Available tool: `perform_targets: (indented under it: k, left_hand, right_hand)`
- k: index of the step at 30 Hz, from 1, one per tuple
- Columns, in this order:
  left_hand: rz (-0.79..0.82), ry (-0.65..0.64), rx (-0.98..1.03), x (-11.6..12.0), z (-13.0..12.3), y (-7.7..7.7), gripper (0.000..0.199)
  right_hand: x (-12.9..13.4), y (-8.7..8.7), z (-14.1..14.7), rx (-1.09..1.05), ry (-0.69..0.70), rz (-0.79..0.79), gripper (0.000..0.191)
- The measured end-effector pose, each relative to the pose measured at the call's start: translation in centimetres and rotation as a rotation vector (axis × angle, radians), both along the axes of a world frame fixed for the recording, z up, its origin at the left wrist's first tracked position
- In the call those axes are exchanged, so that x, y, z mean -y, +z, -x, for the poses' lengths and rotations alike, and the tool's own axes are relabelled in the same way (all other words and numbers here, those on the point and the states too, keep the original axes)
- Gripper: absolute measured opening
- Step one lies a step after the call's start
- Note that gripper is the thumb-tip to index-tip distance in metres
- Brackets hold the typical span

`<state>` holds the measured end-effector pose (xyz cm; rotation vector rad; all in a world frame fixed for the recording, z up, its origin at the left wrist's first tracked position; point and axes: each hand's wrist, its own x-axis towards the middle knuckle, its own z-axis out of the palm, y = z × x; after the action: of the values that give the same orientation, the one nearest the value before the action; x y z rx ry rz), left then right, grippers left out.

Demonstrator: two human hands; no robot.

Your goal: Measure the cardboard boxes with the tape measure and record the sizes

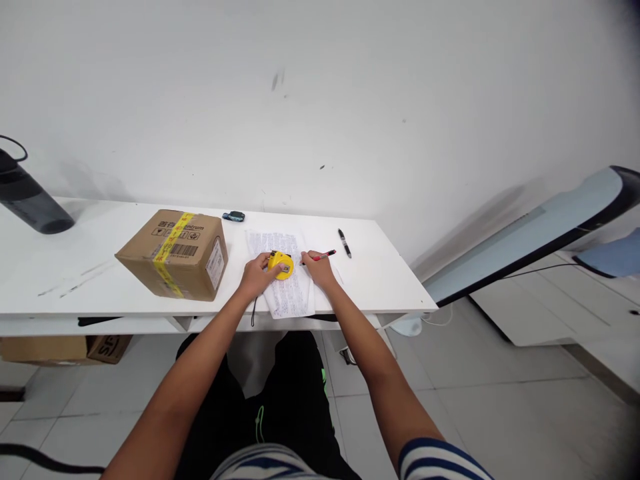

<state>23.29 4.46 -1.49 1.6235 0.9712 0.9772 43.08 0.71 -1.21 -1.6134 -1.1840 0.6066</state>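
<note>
Two bare hands worked close together over the written-on paper (291,301), which lay on the white desk (385,280). The left hand (256,275) was clamped on a yellow tape measure (281,265), its thumb pressed across the rounded, smooth-looking case and its other fingers curled at the near-left edge. A thin dark cord (253,312) hung beside that wrist, over the front of the desk. The right hand (320,268) had its fingers drawn together around a slim red pen (326,255), whose dark tip pointed toward the tape measure; whether that tip met the paper, I could not tell. Dense rows of handwriting covered the thin, rumpled paper, and the tape measure sat above its middle.

To the left stood a brown cardboard box (173,257), sharp-cornered, with a strip of yellow printed tape (167,267) down it and a white label (215,265) on one side. Behind the box's right corner lay a small, dark, glossy object (234,216). A black pen (345,243) rested right of the paper, and a translucent grey bottle (37,208) stood at the far left.
</note>
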Motion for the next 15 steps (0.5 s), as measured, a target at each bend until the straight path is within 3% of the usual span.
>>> perform_targets:
  k: [15]
  left_hand:
    - [-0.014, 0.007, 0.003, -0.29, -0.04, -0.2, 0.05]
  right_hand:
    - [0.29, 0.25, 0.13, 0.015, -0.04, -0.013, 0.034]
